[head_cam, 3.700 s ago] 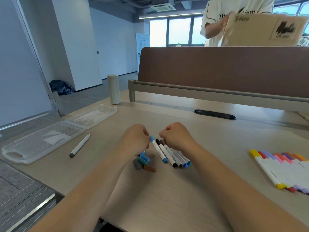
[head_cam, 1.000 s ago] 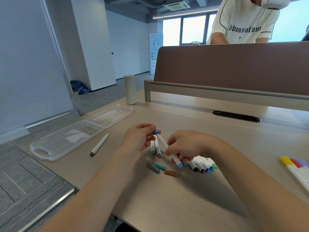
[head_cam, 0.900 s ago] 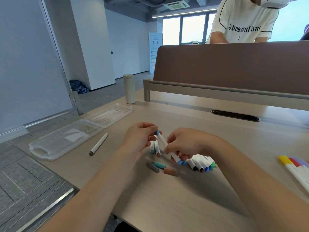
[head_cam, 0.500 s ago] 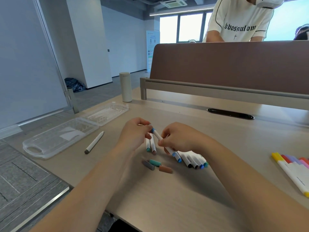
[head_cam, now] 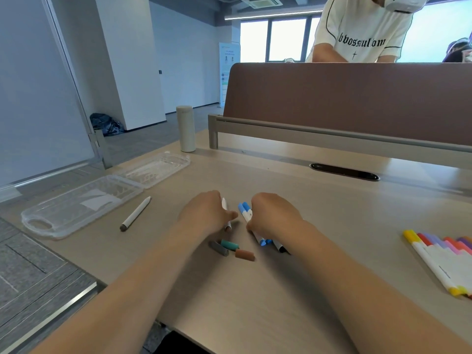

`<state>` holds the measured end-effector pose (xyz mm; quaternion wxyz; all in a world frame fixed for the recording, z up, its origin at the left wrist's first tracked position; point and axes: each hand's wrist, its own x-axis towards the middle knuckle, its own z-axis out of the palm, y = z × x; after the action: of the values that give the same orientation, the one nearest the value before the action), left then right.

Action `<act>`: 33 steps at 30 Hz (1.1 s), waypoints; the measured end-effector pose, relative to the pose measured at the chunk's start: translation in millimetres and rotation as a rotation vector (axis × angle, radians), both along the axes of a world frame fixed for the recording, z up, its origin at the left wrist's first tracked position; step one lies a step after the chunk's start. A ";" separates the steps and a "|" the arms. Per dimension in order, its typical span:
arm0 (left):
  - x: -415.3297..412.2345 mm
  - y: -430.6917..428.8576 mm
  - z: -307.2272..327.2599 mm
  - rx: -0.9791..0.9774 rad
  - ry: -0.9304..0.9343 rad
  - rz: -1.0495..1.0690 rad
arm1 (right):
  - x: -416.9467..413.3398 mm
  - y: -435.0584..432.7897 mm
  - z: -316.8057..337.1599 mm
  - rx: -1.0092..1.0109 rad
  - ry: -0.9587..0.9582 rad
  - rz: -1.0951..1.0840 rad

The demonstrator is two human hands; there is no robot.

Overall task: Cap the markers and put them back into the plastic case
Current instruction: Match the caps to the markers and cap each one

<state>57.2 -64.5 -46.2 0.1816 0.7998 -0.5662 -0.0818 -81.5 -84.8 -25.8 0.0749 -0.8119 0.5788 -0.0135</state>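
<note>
— What moved?
— The blue markers [head_cam: 244,210] have come down to the tabletop [head_cam: 332,200], gripped in the right hand [head_cam: 275,215]. The left hand [head_cam: 204,213], now apart, seems to pinch a brown-tipped marker [head_cam: 228,227].
— And the case?
— The plastic case [head_cam: 76,208] lies open, well left. Three loose caps [head_cam: 229,244] lie near the hands.

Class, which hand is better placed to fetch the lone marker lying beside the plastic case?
Left, probably, though it holds a brown-tipped marker. The lone marker lies left of the left hand, by the plastic case; the right hand, holding blue markers, would cross over.
</note>
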 end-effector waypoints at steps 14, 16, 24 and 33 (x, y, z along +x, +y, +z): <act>-14.5 4.2 2.4 0.076 -0.227 -0.029 | -3.5 -3.1 -3.7 -0.001 -0.048 0.036; -18.4 6.7 2.5 0.066 -0.270 -0.030 | -2.8 -2.5 -2.1 0.009 -0.044 0.041; -18.0 7.1 2.0 0.113 -0.193 -0.007 | -4.7 -0.7 3.3 0.038 -0.062 0.097; -12.8 12.0 5.8 0.118 -0.064 -0.034 | -8.9 17.9 25.2 0.221 0.013 0.323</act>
<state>44.3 -52.5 -40.3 0.1145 0.8018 -0.5792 -0.0925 -90.3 -66.9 -0.6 0.1613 -0.8811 0.4395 0.0676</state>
